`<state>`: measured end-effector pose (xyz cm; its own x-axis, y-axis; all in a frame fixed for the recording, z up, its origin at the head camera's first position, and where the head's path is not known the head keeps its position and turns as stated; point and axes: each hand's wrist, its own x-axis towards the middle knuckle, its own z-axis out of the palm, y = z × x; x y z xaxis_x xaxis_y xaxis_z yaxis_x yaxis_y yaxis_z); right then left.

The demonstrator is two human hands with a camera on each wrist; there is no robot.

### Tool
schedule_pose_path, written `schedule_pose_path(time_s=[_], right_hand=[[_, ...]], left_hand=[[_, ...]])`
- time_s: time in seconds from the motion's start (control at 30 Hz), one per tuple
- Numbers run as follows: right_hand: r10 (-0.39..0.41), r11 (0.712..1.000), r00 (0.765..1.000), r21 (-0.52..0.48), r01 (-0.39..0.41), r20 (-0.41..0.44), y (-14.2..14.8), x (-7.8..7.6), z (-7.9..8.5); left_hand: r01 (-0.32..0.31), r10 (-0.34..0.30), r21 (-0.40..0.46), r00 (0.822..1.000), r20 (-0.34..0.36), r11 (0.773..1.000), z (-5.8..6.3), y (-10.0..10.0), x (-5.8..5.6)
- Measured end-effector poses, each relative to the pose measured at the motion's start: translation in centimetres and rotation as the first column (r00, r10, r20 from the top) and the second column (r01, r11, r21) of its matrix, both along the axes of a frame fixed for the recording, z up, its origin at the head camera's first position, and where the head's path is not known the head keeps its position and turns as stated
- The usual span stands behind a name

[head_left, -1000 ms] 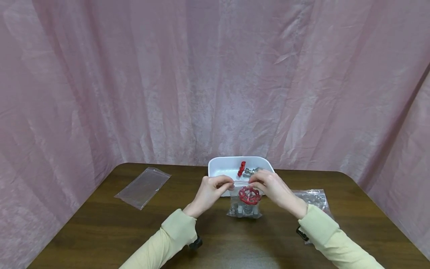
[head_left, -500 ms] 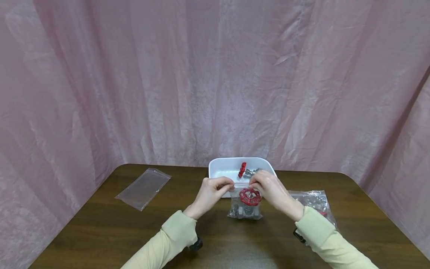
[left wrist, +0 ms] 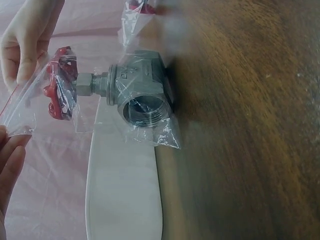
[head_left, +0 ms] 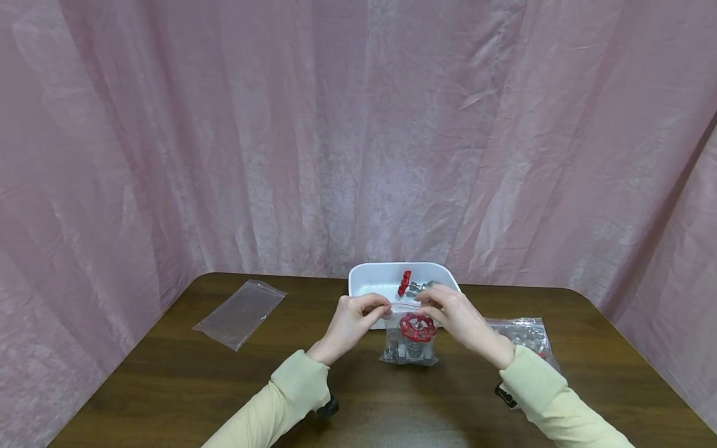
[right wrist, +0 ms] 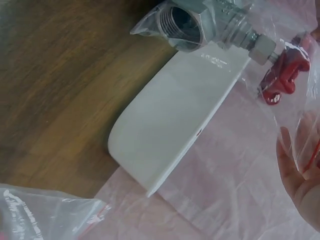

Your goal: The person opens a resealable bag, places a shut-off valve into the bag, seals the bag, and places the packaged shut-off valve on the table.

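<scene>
A clear zip bag (head_left: 386,356) with a red zip line stands on the table, a metal valve (left wrist: 142,82) inside it. The valve's red handwheel (head_left: 417,327) points up towards the bag's mouth. My left hand (head_left: 354,318) pinches the left end of the bag's top edge. At the other end, my right hand (head_left: 458,316) has its thumb and forefinger curled at the zip line, a small gap showing between them from above. In the right wrist view, the valve's threaded opening (right wrist: 180,25) faces the camera through the plastic.
Behind the bag stands a white tray (head_left: 370,274) holding another valve with a red handwheel (head_left: 404,283). A flat clear bag (head_left: 241,314) lies at the left of the wooden table (head_left: 224,386). Beyond my right forearm lies a second zip bag (head_left: 529,333) with something red in it.
My right thumb and forefinger have parted slightly at the bag's edge, and the right forearm has shifted a little. The left hand and the bagged valve stay where they were.
</scene>
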<state>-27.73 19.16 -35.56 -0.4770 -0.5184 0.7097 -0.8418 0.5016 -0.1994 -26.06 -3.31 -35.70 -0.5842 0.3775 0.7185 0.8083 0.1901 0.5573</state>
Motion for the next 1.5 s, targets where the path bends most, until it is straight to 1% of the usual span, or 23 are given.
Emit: schedule_pose_path(time_s=[0.03, 0.1, 0.2, 0.27, 0.33, 0.57, 0.8, 0.93, 1.13, 1.37, 1.5], right_hand=[[0.008, 1.0, 1.0, -0.001, -0.008, 0.024, 0.2, 0.0, 0.0], [0.016, 1.0, 0.998, -0.001, -0.016, 0.059, 0.5, 0.1, 0.0], [0.005, 1.0, 0.997, 0.006, -0.005, 0.078, 0.8, 0.1, -0.1], [-0.002, 1.0, 0.997, 0.003, 0.002, 0.081, 0.9, 0.1, -0.1], [-0.007, 1.0, 0.997, -0.002, 0.007, 0.082, 1.1, 0.1, -0.2], [0.001, 1.0, 0.997, -0.027, 0.001, 0.077, 1.3, -0.1, -0.2], [-0.023, 0.999, 1.0, -0.043, 0.023, 0.016, 1.5, -0.3, -0.5], [-0.029, 0.998, 1.0, -0.056, 0.03, 0.004, 1.5, -0.3, -0.5], [-0.037, 0.997, 0.999, -0.069, 0.038, 0.002, 1.4, -0.2, -0.6], [-0.027, 0.997, 1.0, -0.077, 0.027, 0.003, 1.1, -0.1, -0.6], [-0.037, 0.996, 0.999, -0.076, 0.036, -0.003, 0.9, 0.0, -0.5]], left_hand=[[-0.004, 0.004, 0.001, 1.0, 0.005, 1.0, -0.1, 0.0, 0.0], [-0.005, 0.005, 0.005, 1.0, -0.005, 1.0, -0.8, -0.1, -0.8], [-0.015, 0.015, 0.009, 1.0, -0.002, 1.0, -0.9, -0.1, -1.0], [-0.012, 0.012, 0.01, 1.0, -0.005, 1.0, -0.8, -0.1, -1.0], [-0.016, 0.016, 0.006, 1.0, 0.012, 1.0, 0.0, -0.1, -0.2], [-0.005, 0.005, 0.001, 1.0, 0.02, 1.0, 0.0, -0.2, -0.2], [0.014, -0.014, 0.013, 1.0, 0.014, 1.0, -0.1, -0.2, -0.2], [0.024, -0.024, 0.015, 1.0, 0.018, 1.0, -0.1, -0.2, -0.2], [0.024, -0.025, 0.009, 0.999, 0.026, 1.0, -0.1, -0.2, -0.1], [0.027, -0.028, 0.014, 0.999, 0.029, 1.0, -0.1, -0.2, -0.1], [0.028, -0.028, 0.015, 0.999, 0.025, 0.999, -0.1, -0.2, -0.1]])
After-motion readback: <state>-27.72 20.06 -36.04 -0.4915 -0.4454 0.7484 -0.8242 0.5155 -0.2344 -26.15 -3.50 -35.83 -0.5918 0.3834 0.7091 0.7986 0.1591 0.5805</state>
